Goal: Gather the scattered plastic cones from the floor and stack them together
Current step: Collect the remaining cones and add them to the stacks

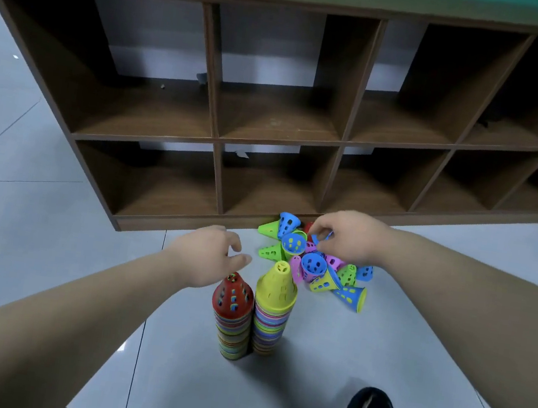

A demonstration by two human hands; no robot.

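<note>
As the right hand [349, 237] pinches a blue cone [322, 238] in the pile [313, 265] behind the yellow-topped stack [272, 311], the relaxed, empty left hand [208, 254] nearby risks toppling it.

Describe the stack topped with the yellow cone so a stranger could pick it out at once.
Start at the long brown shelf unit and look at the floor in front of it, where two tall stacks of cones stand side by side. It is the right-hand stack, capped by a yellow cone; its neighbour is capped by red.
</note>
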